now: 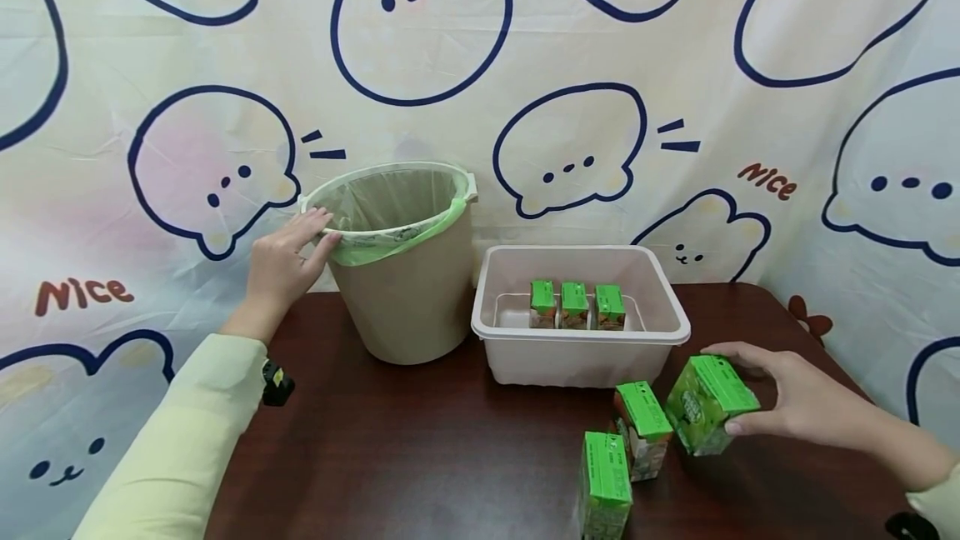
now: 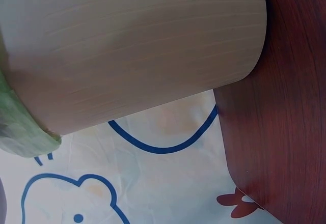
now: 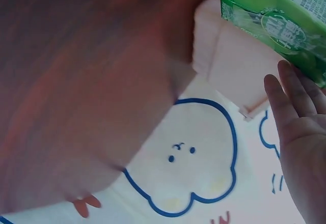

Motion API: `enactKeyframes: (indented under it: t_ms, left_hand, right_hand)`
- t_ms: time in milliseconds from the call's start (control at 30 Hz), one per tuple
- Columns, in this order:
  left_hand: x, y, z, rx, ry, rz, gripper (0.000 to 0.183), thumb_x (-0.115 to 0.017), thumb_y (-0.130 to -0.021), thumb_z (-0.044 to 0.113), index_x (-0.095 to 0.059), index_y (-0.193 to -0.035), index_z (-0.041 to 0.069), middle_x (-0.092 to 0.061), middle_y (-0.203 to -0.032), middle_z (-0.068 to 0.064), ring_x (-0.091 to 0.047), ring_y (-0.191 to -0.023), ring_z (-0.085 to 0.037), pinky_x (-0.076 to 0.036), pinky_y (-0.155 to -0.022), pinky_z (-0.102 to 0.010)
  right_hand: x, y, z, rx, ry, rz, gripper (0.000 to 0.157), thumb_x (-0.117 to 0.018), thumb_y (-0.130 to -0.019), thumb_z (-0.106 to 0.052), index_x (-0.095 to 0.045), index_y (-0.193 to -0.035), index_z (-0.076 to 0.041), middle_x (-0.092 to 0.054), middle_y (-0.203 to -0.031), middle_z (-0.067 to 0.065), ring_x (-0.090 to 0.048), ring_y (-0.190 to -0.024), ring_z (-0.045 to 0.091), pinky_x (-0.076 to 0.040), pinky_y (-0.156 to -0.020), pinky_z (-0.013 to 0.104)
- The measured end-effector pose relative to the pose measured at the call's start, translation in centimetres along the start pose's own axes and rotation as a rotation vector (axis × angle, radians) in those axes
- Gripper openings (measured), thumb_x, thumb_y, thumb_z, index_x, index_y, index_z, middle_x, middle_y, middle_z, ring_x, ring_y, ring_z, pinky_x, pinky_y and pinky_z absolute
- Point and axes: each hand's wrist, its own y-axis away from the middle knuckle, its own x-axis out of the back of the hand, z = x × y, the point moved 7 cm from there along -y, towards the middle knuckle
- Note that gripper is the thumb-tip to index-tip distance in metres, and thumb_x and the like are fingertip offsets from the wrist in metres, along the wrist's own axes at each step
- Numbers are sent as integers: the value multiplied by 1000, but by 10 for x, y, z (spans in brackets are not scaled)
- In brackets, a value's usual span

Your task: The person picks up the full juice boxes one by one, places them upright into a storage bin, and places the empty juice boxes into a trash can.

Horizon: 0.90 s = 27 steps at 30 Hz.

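My left hand [image 1: 288,261] rests on the near-left rim of a beige trash bin [image 1: 408,307], fingers fairly straight over the edge of its green liner bag [image 1: 367,248]. In the left wrist view the bin's side [image 2: 137,46] fills the top, and the hand is out of sight. On the right, my right hand [image 1: 780,394] holds a green drink carton [image 1: 708,407] between thumb and fingers, tilted. The right wrist view shows the fingers [image 3: 288,94] along that carton [image 3: 285,25]. Left of it stand two similar cartons, one farther back [image 1: 643,432] and one nearer [image 1: 605,482].
A pale pink plastic tub [image 1: 581,361] stands right of the bin, with three small green-topped cartons [image 1: 574,307] in a row inside. All stand on a dark brown wooden table [image 1: 420,457]. Behind hangs a cartoon-printed cloth [image 1: 420,132].
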Motion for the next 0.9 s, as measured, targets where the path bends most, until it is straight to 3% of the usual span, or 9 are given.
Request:
enactKeyframes:
  t_ms: [167,400,733,900]
  left_hand:
    - [1,0,0,-6,8,8,36,-67,-91,24,-69,-117,-1,-65,-120,-17,-62,-111,-36,-48,-92,-53]
    - [0,1,-1,-9,5,14,38,-66,-92,27,-69,-116,-1,-65,-119,-17,-62,-110,-36,-48,-92,-54]
    - [1,1,-1,-4,-5,9,41,-64,-94,32,-68,-118,0,-64,-121,-16,-61,-112,-35,-48,-93,-53]
    - [0,1,0,3,-5,5,41,-63,-94,32,-68,-119,0,-64,-121,-16,-61,-113,-34,-48,-93,-52]
  right_hand:
    - [17,-11,-15,69,29,17,75,-89,-69,-34,-54,-133,-21,-65,-112,-11,-60,-98,5,-51,-77,23]
    - [41,-26,-32,79,93,55,75,-90,-67,-33,-54,-133,-21,-63,-112,-12,-58,-97,3,-51,-74,25]
    - [57,-59,-60,219,6,70,79,-90,-68,-16,-51,-137,-13,-64,-115,-2,-61,-95,6,-51,-74,19]
    - [57,-80,-71,213,-44,35,76,-88,-72,-16,-51,-138,-11,-63,-118,0,-62,-96,8,-54,-73,21]
